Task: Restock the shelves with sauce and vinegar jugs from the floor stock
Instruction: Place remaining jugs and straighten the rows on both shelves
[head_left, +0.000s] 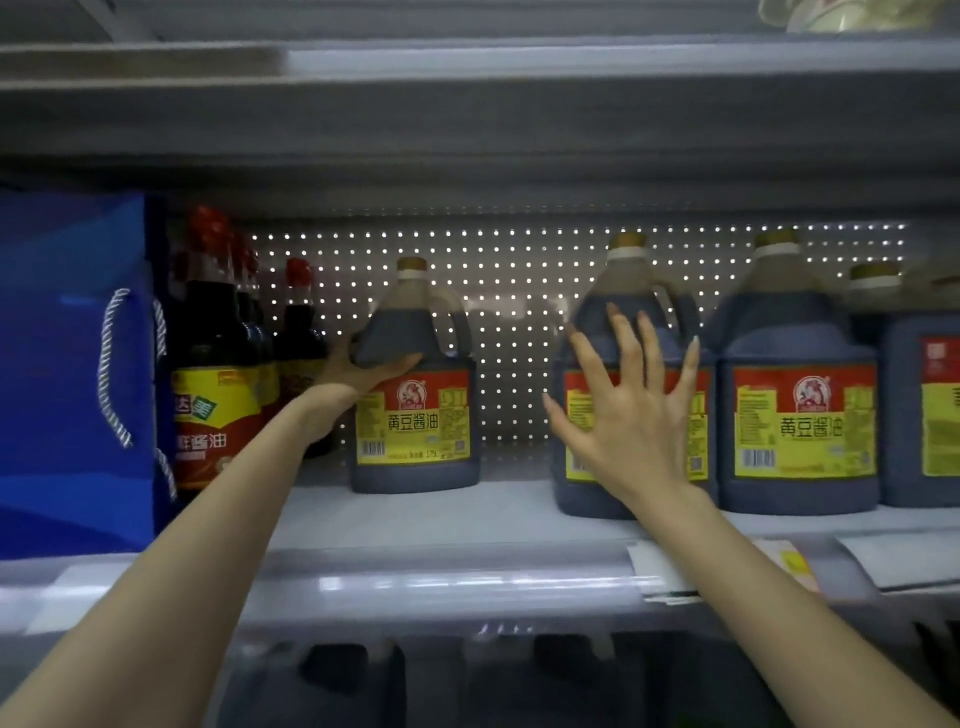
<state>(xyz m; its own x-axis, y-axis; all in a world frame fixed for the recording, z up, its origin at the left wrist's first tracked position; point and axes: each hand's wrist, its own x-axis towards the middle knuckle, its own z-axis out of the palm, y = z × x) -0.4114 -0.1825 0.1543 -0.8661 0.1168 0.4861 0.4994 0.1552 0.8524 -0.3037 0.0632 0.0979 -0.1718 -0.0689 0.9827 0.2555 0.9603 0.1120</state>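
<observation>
A person restocks soy sauce on a shop shelf (467, 514). The left hand (358, 376) holds the left jug (415, 431) at its shoulder, thumb across the front, the other fingers passing behind it out of view. The right hand (631, 415) is spread in front of the second jug (626, 275), fingers (623, 338) wide and straight; contact cannot be confirmed. Both jugs stand upright, an open gap between them, the left one set further back. Any closing of that gap looks to fall to the left hand, moving rightward and forward. Counted: four jugs, including the third jug (800, 415) and the fourth jug (924, 405) cut by the frame; several red-capped bottles (213, 374); one blue gift bag (67, 364).
</observation>
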